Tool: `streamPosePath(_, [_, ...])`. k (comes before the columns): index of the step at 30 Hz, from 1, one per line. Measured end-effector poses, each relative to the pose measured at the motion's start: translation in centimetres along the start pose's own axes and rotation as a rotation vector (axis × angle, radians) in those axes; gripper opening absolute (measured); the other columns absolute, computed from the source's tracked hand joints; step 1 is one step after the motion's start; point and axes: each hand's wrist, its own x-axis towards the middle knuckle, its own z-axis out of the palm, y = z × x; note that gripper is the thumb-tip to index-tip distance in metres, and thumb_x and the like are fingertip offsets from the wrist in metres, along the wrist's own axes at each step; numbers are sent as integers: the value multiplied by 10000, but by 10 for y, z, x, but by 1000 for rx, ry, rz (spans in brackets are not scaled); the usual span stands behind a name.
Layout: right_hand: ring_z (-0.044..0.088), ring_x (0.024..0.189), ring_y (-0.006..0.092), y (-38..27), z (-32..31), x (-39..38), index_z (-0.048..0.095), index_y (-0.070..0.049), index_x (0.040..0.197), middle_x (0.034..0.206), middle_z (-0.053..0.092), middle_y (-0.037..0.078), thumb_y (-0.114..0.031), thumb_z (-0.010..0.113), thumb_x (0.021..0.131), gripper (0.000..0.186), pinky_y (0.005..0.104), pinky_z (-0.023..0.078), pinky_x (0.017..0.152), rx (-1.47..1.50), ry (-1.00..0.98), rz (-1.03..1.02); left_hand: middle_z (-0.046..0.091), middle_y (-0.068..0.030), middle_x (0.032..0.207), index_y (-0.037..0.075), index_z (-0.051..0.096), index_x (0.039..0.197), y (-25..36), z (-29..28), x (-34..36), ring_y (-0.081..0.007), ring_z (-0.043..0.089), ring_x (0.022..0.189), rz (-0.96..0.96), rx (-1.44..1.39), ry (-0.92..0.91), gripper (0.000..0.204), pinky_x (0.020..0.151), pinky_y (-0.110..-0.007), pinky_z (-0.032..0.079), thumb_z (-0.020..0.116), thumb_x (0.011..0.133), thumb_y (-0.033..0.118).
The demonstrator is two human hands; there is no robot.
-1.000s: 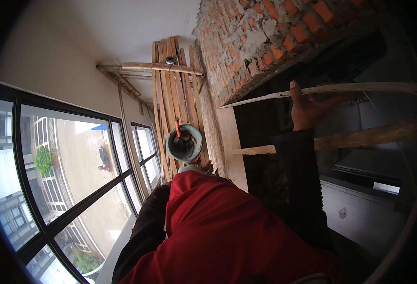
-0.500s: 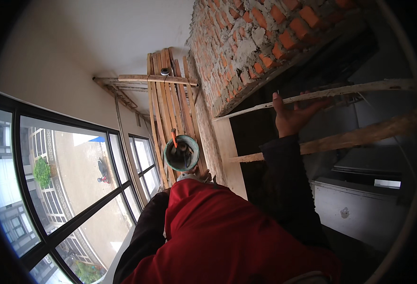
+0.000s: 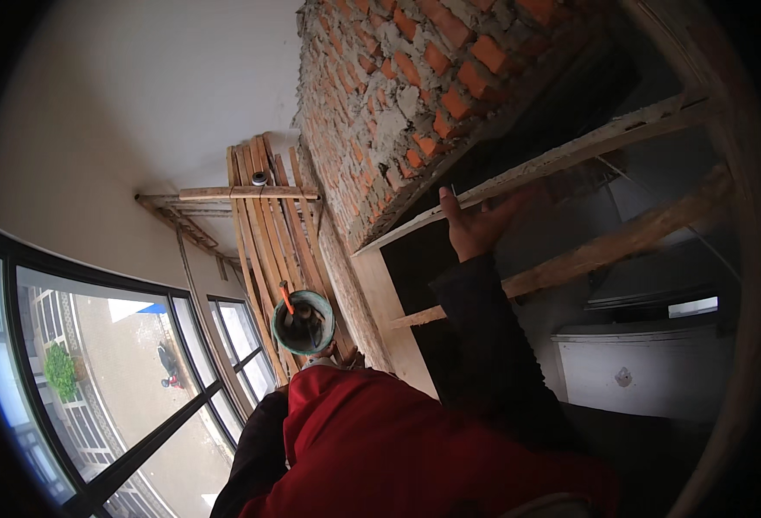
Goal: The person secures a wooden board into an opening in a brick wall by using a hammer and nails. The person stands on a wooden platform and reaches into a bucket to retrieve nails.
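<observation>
My right hand (image 3: pixel 475 229) reaches out at the long thin wooden batten (image 3: pixel 570 160) under the brickwork. Its thumb is raised over the batten's edge, and its fingers stretch out alongside, blurred at the tips. Whether the palm bears on the wood I cannot tell. Of my left arm only the dark sleeve (image 3: pixel 264 449) shows; the hand is hidden behind my red top. A round green bucket (image 3: pixel 330 328) with dark contents sits low in front of me, over the planks. An orange-handled tool (image 3: pixel 286 298) sticks out of it.
Narrow wooden planks (image 3: pixel 264 224) form a walkway, crossed by a wooden bar (image 3: pixel 216 193). Rough brickwork (image 3: pixel 398 112) with mortar rises on the right. A second timber (image 3: pixel 605 250) spans the dark opening, with a white cabinet-like box (image 3: pixel 640 371) below. Framed windows (image 3: pixel 121 345) line the left.
The whole view has shifted, so the bucket, planks and brickwork sit further left. My right hand stays by the batten with its fingers still stretched out.
</observation>
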Motion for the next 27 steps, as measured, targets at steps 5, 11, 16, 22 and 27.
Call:
streamPosePath(5, [237, 1402, 306, 31, -11, 16, -159, -74, 1505, 1551, 90, 189, -168, 853, 668, 1316, 483, 265, 1137, -144, -16, -69, 506, -60, 1380, 231, 433, 1419, 19, 8, 9, -371, 581, 1069, -62, 37, -40, 701, 772, -552, 530, 638, 845, 577])
streamPosePath(11, [236, 1391, 295, 35, -7, 50, -139, -40, 1506, 1535, 105, 228, -117, 819, 682, 1266, 398, 262, 1139, -141, -14, -126, 503, -56, 1383, 237, 431, 1421, 38, 10, 11, -372, 582, 1065, -83, 61, -61, 705, 775, -552, 528, 640, 841, 581])
streamPosePath(16, [211, 1403, 296, 42, -2, 70, -95, 14, 1504, 1546, 95, 241, -126, 828, 682, 1243, 371, 226, 1147, -246, -18, -194, 501, -53, 1386, 243, 430, 1423, 48, 9, 10, -373, 582, 1062, -94, 98, -69, 709, 777, -553, 527, 642, 838, 584])
streamPosePath(22, [166, 1430, 305, 50, 4, 79, -64, 33, 1503, 1548, 107, 258, -169, 851, 681, 1246, 365, 184, 1159, -248, -65, -173, 498, -50, 1389, 249, 428, 1424, 53, 5, 7, -374, 583, 1058, -107, 80, -69, 713, 781, -554, 525, 644, 835, 587])
streamPosePath(27, [137, 1448, 312, 52, 8, 87, -31, 39, 1505, 1556, 85, 267, -182, 857, 688, 1227, 371, 166, 1166, -340, -102, -159, 495, -47, 1392, 254, 426, 1426, 52, -1, 2, -375, 584, 1054, -108, 77, -69, 717, 783, -554, 524, 646, 832, 590])
